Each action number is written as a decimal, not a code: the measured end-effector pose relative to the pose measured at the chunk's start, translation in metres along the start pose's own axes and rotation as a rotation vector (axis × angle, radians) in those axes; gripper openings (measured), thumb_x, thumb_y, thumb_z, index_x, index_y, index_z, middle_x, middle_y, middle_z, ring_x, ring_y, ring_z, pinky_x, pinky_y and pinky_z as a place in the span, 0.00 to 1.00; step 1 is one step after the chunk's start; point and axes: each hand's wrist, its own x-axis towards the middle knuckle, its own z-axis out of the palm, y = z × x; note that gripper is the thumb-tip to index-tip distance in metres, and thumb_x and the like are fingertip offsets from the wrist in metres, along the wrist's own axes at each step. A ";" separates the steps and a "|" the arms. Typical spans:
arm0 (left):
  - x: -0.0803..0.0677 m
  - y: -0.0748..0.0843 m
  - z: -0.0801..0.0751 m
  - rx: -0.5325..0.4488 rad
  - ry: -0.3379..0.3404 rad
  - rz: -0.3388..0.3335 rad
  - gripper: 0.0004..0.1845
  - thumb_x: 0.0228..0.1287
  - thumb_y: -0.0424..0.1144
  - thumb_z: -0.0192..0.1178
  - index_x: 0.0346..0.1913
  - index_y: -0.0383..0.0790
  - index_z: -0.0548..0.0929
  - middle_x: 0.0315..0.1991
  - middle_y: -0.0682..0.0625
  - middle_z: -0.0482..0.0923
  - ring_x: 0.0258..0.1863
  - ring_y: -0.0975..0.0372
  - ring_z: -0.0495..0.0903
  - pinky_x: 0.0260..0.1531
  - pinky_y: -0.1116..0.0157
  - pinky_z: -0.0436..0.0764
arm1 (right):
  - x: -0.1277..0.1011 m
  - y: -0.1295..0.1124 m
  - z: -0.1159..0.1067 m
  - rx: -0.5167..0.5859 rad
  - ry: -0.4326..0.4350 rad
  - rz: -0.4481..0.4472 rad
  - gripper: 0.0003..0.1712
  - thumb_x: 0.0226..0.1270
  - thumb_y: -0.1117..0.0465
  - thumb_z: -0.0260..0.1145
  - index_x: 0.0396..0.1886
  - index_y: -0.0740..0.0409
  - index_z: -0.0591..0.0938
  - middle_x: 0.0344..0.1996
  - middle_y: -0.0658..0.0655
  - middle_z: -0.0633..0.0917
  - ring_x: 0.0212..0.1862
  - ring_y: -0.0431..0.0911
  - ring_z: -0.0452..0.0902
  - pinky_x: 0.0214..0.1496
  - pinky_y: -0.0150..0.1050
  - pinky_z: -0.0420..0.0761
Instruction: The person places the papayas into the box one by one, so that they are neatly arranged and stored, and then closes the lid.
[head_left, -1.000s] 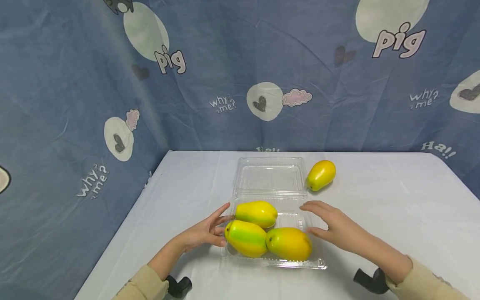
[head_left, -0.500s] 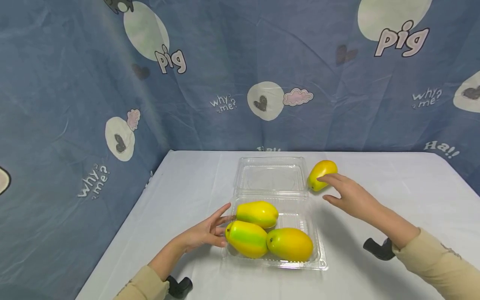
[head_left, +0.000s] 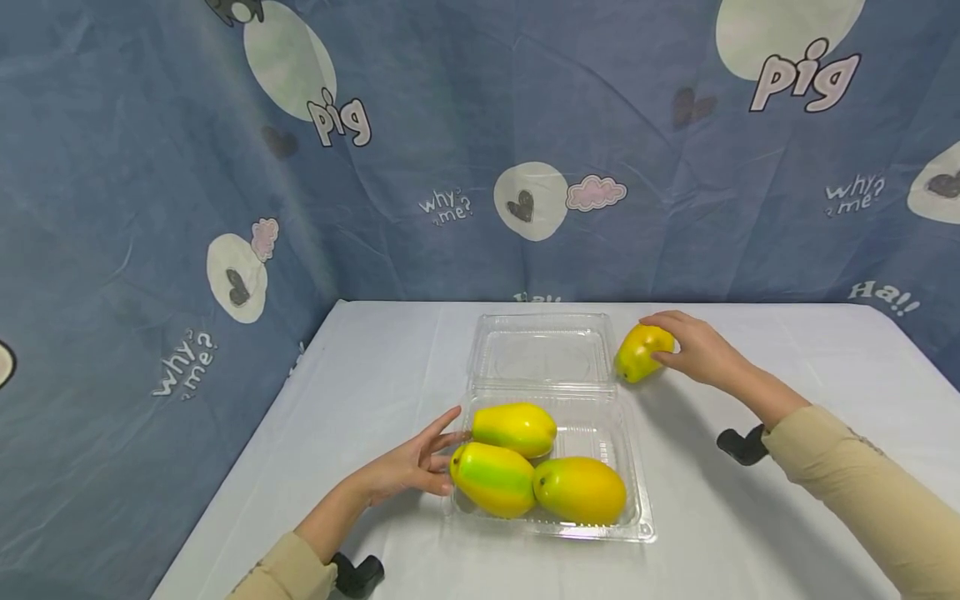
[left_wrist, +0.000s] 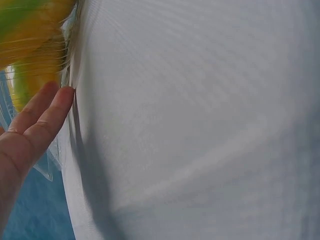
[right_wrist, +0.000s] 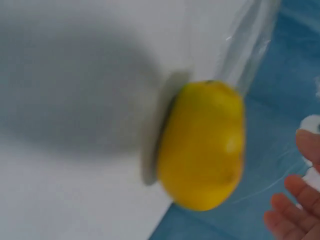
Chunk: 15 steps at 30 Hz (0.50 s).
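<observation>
A clear plastic clamshell box (head_left: 637, 521) lies open on the white table, its lid (head_left: 540, 350) flat behind it. Three yellow-green mangoes (head_left: 517, 427) (head_left: 491, 477) (head_left: 581, 487) lie in its tray. My left hand (head_left: 416, 462) rests with straight fingers (left_wrist: 42, 117) against the tray's left wall, beside the greenest mango (left_wrist: 30, 40). A loose mango (head_left: 637, 354) lies right of the lid. My right hand (head_left: 686, 346) arches over its right end. In the right wrist view the fingertips (right_wrist: 292, 210) stand a little off this mango (right_wrist: 202, 145).
The white tablecloth (head_left: 375, 375) ends at a blue printed backdrop (head_left: 450, 125) behind and on the left. Black wrist mounts (head_left: 738, 443) (head_left: 360, 573) show under both sleeves. The table's left edge runs close to my left forearm.
My right hand has left the tray's right side and travelled back and right to the loose mango, now arching over it. The left hand and the box have stayed put.
</observation>
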 end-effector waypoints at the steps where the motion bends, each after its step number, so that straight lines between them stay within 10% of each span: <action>1: 0.000 0.000 0.000 0.002 0.001 -0.002 0.55 0.53 0.35 0.66 0.72 0.57 0.36 0.72 0.35 0.37 0.64 0.47 0.62 0.54 0.55 0.72 | 0.002 0.004 0.002 0.008 -0.011 -0.002 0.27 0.52 0.73 0.65 0.55 0.71 0.72 0.53 0.73 0.73 0.56 0.66 0.67 0.57 0.59 0.66; 15: 0.001 -0.001 0.000 0.001 0.001 0.004 0.55 0.53 0.35 0.66 0.72 0.57 0.36 0.71 0.35 0.37 0.64 0.47 0.62 0.53 0.56 0.73 | 0.013 0.041 0.028 0.098 -0.113 -0.027 0.28 0.51 0.74 0.64 0.56 0.71 0.72 0.60 0.74 0.66 0.63 0.68 0.53 0.62 0.63 0.53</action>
